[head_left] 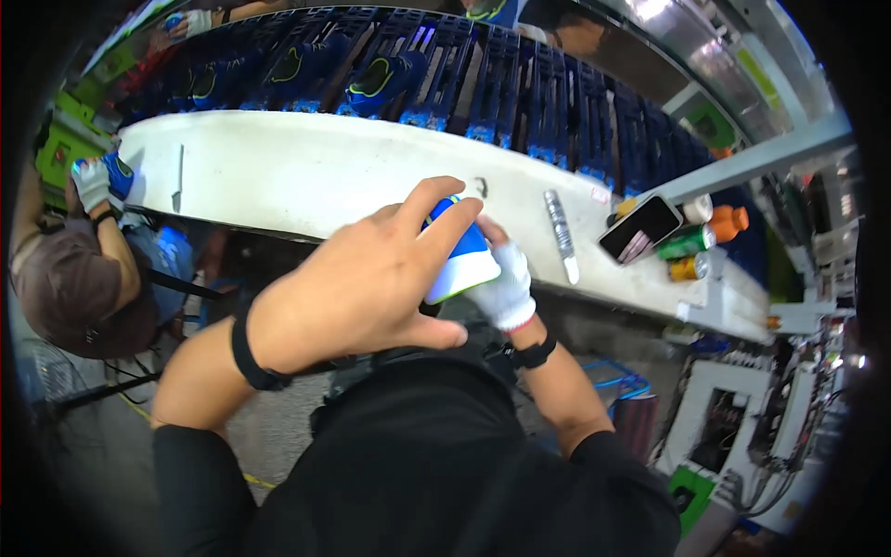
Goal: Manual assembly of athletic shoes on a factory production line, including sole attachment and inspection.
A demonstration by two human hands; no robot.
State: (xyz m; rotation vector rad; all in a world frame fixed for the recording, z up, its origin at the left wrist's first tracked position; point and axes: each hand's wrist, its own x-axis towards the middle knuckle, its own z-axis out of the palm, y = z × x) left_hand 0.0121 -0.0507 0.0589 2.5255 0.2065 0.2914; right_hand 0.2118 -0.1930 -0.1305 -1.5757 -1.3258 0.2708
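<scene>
A blue and white shoe (467, 266) with a yellow-green edge is in front of my body, just short of the white bench. My right hand (507, 286), in a white glove with bare fingertips, grips it from the right side. Bare and nearer to the camera, my left hand (343, 288) reaches over the shoe from the left. Its fingers are spread and its thumb stands apart. Whether those fingers touch the shoe I cannot tell. Part of the shoe is hidden behind them.
A long white bench (278, 172) crosses ahead, with a silver marker (561, 237), a phone (640, 229) and several bottles and cans, one an orange bottle (728, 224). Behind runs a dark slatted conveyor (455, 79) bearing blue shoes (382, 84). A co-worker in a brown cap (70, 278) sits left.
</scene>
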